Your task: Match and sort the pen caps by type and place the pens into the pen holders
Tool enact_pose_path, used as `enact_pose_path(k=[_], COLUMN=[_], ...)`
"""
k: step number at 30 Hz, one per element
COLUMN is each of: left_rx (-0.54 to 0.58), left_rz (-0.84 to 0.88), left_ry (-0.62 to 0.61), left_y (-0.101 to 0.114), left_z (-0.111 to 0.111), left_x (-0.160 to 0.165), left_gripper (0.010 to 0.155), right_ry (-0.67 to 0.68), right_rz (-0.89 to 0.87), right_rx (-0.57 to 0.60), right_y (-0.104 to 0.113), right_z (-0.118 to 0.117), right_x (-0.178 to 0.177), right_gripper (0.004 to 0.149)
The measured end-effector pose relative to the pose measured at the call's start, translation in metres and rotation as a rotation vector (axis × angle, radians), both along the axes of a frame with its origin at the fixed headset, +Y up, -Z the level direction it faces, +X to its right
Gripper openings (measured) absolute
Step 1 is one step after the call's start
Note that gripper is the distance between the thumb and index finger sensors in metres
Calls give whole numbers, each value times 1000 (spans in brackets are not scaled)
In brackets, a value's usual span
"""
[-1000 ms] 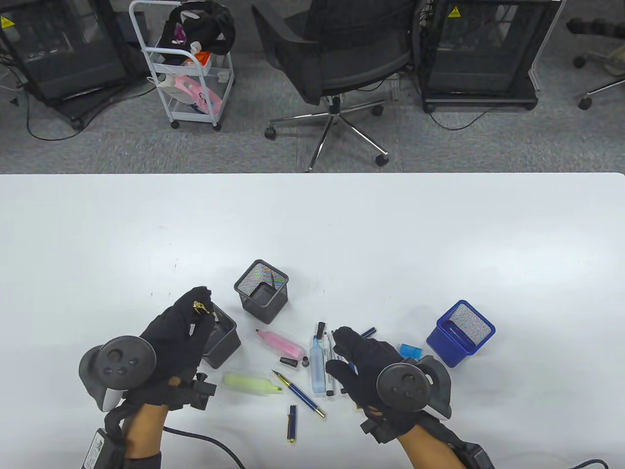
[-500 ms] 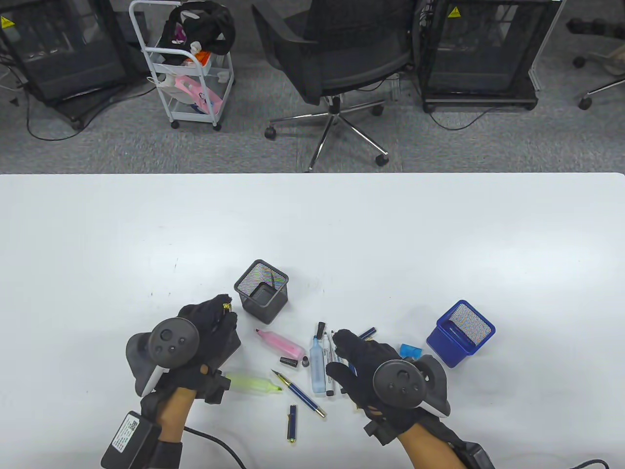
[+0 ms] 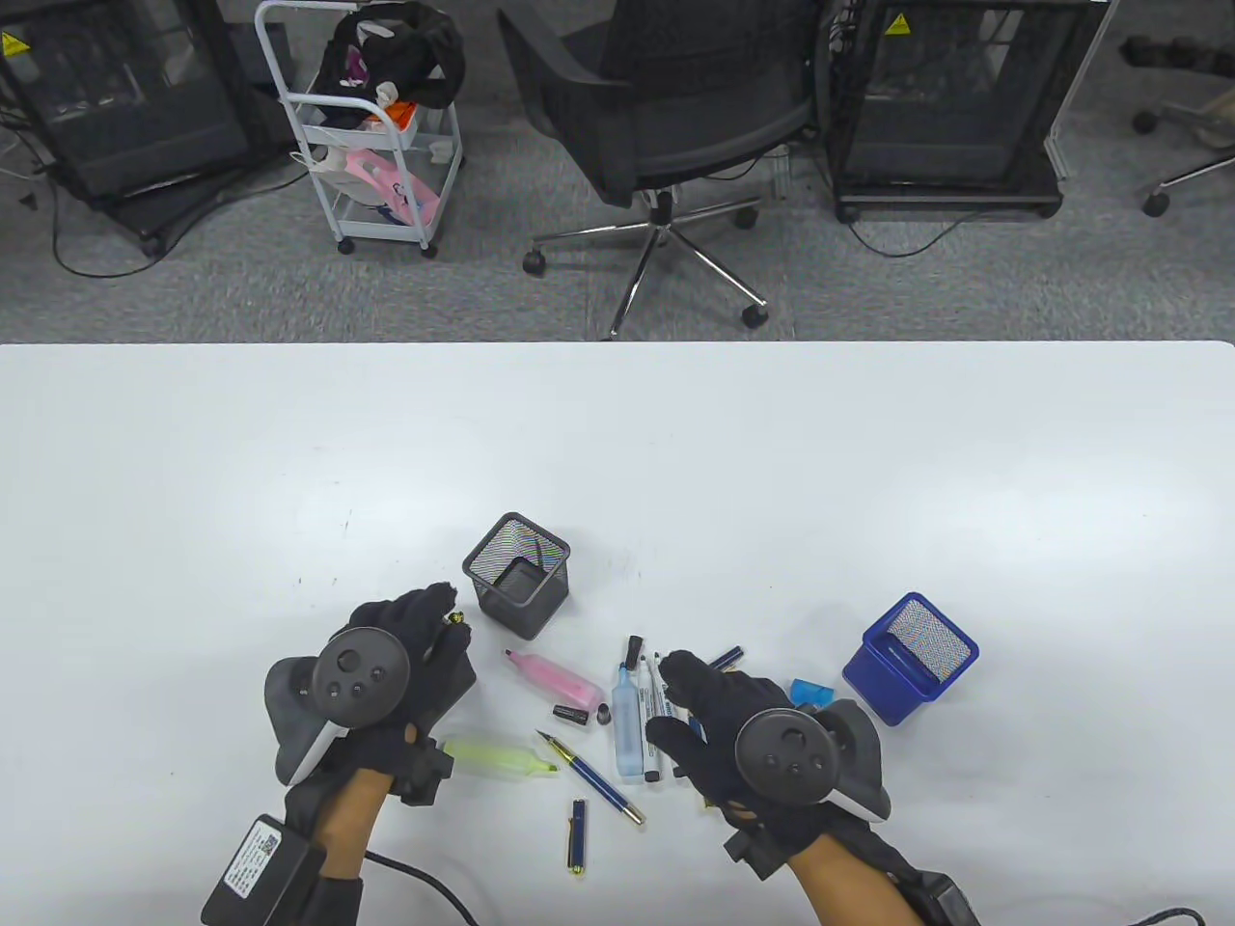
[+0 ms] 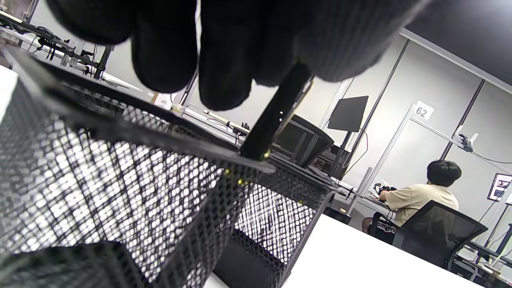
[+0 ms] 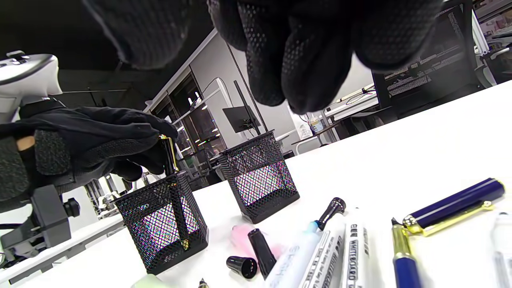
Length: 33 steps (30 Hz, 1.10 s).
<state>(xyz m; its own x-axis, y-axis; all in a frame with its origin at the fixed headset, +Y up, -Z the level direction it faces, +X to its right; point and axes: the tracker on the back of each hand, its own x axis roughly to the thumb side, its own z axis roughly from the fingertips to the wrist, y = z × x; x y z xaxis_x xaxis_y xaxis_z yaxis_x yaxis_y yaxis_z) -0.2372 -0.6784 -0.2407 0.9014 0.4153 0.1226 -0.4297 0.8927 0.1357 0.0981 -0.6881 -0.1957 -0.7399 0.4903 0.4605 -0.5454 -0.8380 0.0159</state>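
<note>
Pinching a black pen with gold trim, the left hand holds it upright with its lower end dipping past the rim of a black mesh holder under the hand; that grip is narrow, fingers curled round the pen's top. The right hand hovers low over a cluster of whiteboard markers with its grip loose and holding nothing, fingers hanging relaxed. Just left of those markers lies a pale blue marker, and a pink highlighter lies farther left, with two black caps between them. A yellow highlighter lies near the left wrist. A blue pen lies uncapped on the worktop, its blue cap just below it. A second black mesh holder stands behind the pink highlighter, and a blue holder stands at right, a light blue cap near its base.
</note>
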Motion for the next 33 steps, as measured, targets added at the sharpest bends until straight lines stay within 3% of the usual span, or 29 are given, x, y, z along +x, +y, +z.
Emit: enact_pose_path(k=[5, 10, 11, 13, 18, 21, 33], left_rx=[117, 254, 250, 136, -86, -190, -279], left_rz=[-47, -250, -309, -388, -622, -662, -834], left_ry=[-42, -235, -324, -491, -548, -564, -495], left_y=[24, 39, 39, 31, -7, -29, -69], left_z=[16, 42, 46, 50, 46, 40, 33], left_x=[6, 32, 40, 56, 80, 82, 88], left_gripper=[63, 64, 64, 60, 60, 62, 59], right_ry=[-8, -12, -15, -20, -33, -41, -57], right_rz=[2, 3, 3, 0, -5, -5, -11], right_rx=[-4, -3, -3, -3, -14, -23, -29], right_y=[0, 0, 0, 0, -2, -3, -3], right_z=[-1, -1, -1, -1, -2, -3, -5], right_x=[2, 3, 4, 6, 13, 17, 23], right_gripper=[67, 67, 67, 67, 67, 68, 68])
